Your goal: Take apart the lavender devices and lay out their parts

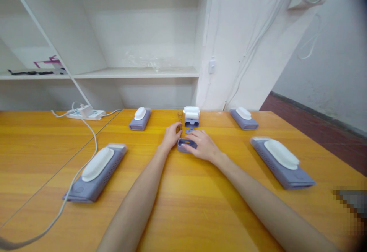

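Both my arms reach forward over a yellow wooden table (183, 206). My right hand (202, 145) lies over a small grey-purple ring-shaped part (185, 144), its fingers curled on the part's right side. My left hand (172, 134) is just left of that part, with its fingers bent toward a small clear vial (180, 118) and a tiny grey piece (189, 130). Whether the left fingers hold anything is hidden. Behind them stands a small grey-and-white device (191, 116).
Four grey-purple devices with white pads lie around: near left (96, 171), near right (282, 161), far left (140, 118), far right (243, 117). A white power strip (86, 113) with a cable (86, 156) sits at the far left. White shelves (134, 72) stand behind.
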